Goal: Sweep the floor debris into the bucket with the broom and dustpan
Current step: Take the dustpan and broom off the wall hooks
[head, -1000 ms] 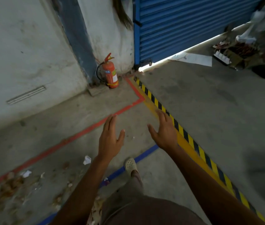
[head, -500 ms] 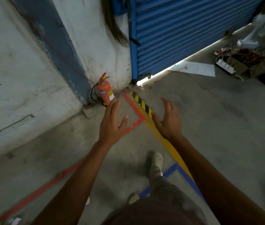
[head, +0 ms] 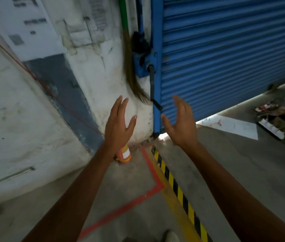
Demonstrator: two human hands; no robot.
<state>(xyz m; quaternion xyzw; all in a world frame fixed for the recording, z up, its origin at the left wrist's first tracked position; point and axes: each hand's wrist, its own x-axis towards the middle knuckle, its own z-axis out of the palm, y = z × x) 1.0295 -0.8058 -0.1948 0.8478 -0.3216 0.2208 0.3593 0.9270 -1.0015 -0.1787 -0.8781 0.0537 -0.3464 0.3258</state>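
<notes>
Reaching toward the wall corner, the left hand (head: 118, 126) and right hand (head: 180, 123) are both raised, palms facing each other, and neither holds or touches anything. The broom (head: 131, 70) hangs or leans upright against the white wall just beside the blue shutter (head: 225, 58), its green handle running up out of view and its brown bristles ending a little above and between the two hands. No dustpan or bucket is in view.

Risks, as I judge them: the bristles lie close against the shutter's crank bracket (head: 144, 65), so a careless pull could snag them there or tip the broom onto the floor (head: 243, 172). The extinguisher (head: 125, 155) stands at the foot of the wall, partly hidden behind the left wrist, and a dropped broom or a forward step could knock it.

Fingers (head: 120, 105) on both hands are spread loosely and nearly straight, thumbs out, wide enough to take the handle.
</notes>
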